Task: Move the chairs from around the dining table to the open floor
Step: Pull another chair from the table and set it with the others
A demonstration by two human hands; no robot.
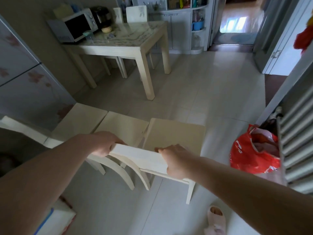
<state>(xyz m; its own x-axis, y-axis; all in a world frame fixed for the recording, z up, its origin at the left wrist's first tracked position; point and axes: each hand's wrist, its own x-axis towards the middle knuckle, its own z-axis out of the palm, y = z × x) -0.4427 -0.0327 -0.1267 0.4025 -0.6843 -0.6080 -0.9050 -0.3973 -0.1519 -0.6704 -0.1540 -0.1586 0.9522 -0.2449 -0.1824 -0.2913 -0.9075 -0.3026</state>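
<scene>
I grip the top rail of a cream chair (pixel 174 134) near the bottom middle of the view. My left hand (pixel 105 144) closes on the rail's left end and my right hand (pixel 174 160) on its right end. Two more cream chairs stand in a row to its left, the middle one (pixel 122 124) and the left one (pixel 81 117), seats side by side. The dining table (pixel 122 50) stands farther back at the upper left. Two chairs remain behind it, one (pixel 136 13) showing a white back and another (pixel 117 14) beside it.
A microwave (pixel 74 27) and a cooker (pixel 100 15) sit on the table. A fridge (pixel 25 78) fills the left side. A red plastic bag (pixel 254 153) lies by a radiator (pixel 298 138) at the right. Pale tiled floor (pixel 211 92) stretches toward a doorway (pixel 237 22).
</scene>
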